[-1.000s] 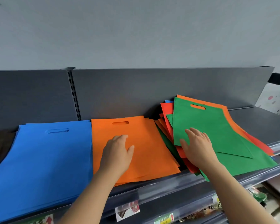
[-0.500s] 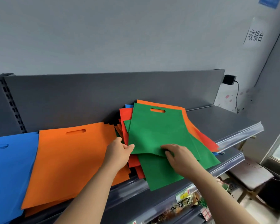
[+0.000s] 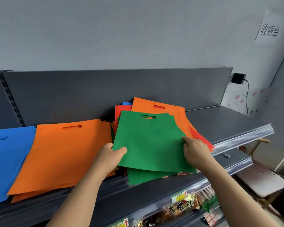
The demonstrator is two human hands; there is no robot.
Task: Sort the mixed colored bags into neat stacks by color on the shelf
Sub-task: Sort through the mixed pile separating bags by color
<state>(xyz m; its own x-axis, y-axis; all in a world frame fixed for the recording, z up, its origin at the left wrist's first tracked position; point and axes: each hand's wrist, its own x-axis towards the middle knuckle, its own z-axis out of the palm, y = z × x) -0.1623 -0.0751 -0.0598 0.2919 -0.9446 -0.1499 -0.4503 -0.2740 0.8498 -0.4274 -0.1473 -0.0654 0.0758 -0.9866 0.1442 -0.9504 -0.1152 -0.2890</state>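
Both hands pinch the green bag [image 3: 149,141] between them, left hand [image 3: 111,155] at its left edge, right hand [image 3: 194,149] opposite.

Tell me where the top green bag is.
Head view, centre: top green bag lies on the mixed pile, held by left hand and right hand, right of the orange stack.

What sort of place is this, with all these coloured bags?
Most likely a small shop. The dark grey metal display shelf has a clear plastic price-label rail along its front, packaged snacks with shelf tags sit below, and a white paper wall sign reads 收银台, cashier's desk.
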